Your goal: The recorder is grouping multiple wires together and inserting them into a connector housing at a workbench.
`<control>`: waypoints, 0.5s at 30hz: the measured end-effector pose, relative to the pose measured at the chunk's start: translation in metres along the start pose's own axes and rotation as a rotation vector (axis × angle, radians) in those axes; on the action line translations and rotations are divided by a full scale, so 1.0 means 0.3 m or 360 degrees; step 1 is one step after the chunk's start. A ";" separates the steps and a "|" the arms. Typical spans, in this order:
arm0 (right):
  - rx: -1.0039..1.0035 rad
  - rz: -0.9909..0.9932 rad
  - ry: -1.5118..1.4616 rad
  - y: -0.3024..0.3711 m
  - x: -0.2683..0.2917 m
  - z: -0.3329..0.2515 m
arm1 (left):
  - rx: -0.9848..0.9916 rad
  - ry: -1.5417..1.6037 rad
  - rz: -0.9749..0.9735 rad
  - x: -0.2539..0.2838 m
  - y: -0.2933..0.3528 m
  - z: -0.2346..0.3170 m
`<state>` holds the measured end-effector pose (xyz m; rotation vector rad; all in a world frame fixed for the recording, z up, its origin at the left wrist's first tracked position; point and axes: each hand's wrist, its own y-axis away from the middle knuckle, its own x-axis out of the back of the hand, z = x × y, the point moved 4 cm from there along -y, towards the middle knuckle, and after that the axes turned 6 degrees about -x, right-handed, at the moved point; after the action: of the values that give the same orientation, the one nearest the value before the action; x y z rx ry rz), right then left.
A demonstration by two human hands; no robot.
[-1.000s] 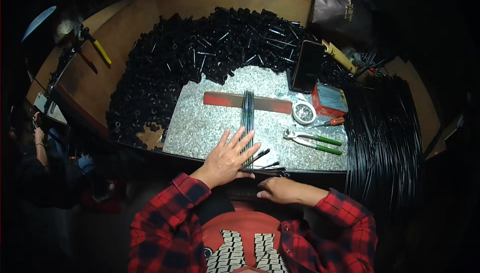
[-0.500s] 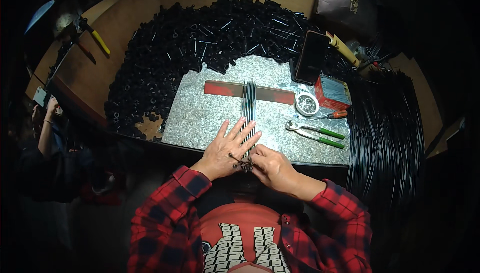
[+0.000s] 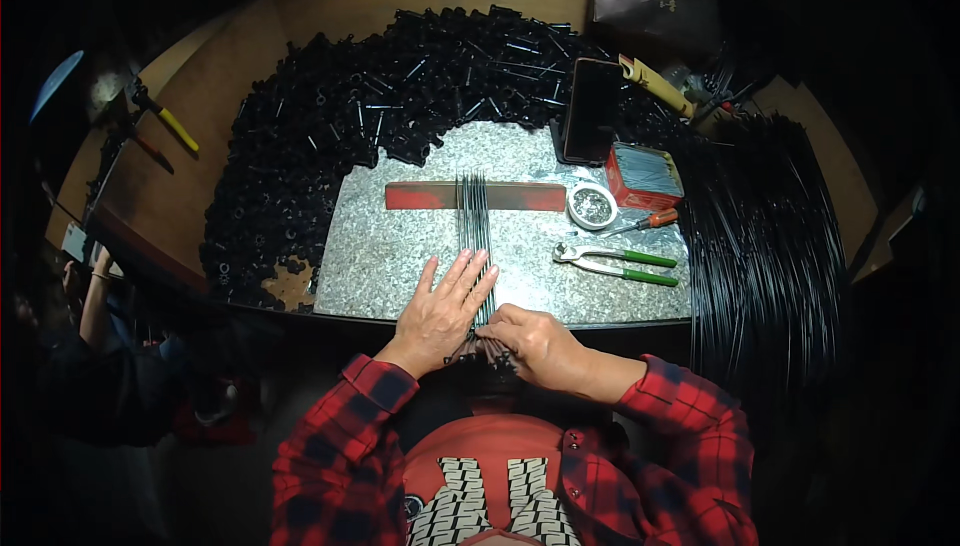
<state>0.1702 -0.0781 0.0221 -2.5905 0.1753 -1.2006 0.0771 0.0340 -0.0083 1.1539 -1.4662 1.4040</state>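
A bundle of thin dark rods (image 3: 473, 221) lies over the speckled stone slab, its far ends across a red-and-dark flat bar (image 3: 415, 196). My left hand (image 3: 440, 316) rests flat on the rods with its fingers stretched out. At the slab's near edge, my right hand (image 3: 538, 346) is closed, thumb and fingers pinching the rods near their close ends. Those near ends carry small dark knobs and fan out slightly below my hands. Part of the bundle is hidden under my left palm and fingers.
A heap of black parts (image 3: 300, 136) curves round the slab (image 3: 350, 256). To the right are green-handled pincers (image 3: 620, 261), a screwdriver (image 3: 655, 220), a white bowl (image 3: 590, 208), a red box (image 3: 645, 181), a phone (image 3: 592, 111) and many long black rods (image 3: 765, 246). A co-worker's arm (image 3: 97, 296) shows far left.
The near ends of the rods have spread wider, and my right hand sits slightly lower. My left hand remains flat on the bundle. The whole view has shifted a little.
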 end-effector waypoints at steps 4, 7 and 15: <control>0.0002 -0.0020 -0.0022 0.001 -0.007 0.007 | -0.0045 0.0057 -0.0086 0.039 -0.018 0.009; 0.0014 -0.0029 -0.0055 -0.008 -0.011 0.006 | -0.0121 0.0223 -0.0170 0.039 -0.023 0.004; 0.0014 -0.0040 0.0075 0.000 -0.016 0.014 | -0.0031 0.0180 -0.0178 0.031 -0.017 0.008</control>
<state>0.1702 -0.0762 0.0161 -2.5657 0.1473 -1.2691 0.0794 0.0308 0.0018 1.1093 -1.3136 1.3528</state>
